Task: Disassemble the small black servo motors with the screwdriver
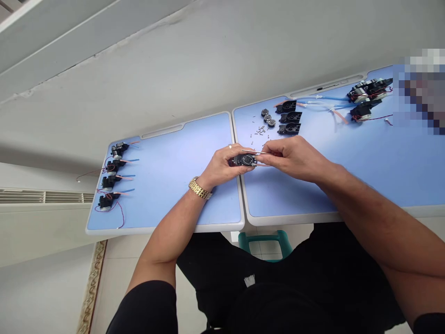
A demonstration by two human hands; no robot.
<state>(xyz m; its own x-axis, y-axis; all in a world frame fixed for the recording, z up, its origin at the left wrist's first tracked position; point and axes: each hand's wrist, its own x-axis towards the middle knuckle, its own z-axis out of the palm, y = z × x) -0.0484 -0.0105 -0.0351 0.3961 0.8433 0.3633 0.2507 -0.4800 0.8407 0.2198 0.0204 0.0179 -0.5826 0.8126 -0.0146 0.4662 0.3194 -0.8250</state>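
My left hand (226,162) is closed around a small black pump-like unit (247,160), with its round face turned up. My right hand (290,155) pinches a slim tool (256,151) with a thin shaft; a bit of red shows between the fingers. The shaft lies across the top edge of the unit, near my left fingers. A thin pinkish tube extends from the unit toward my right fingertips. Beyond my hands lie loose screws (260,131), three round metal parts (267,118) and three black housings (289,129).
Several black units with wires and tubes (110,182) line the left end of the blue tables (167,185). More assembled units (363,111) and tubing lie at the right, near a blurred person (426,95). A gap separates the two tabletops. A green stool (266,238) stands below.
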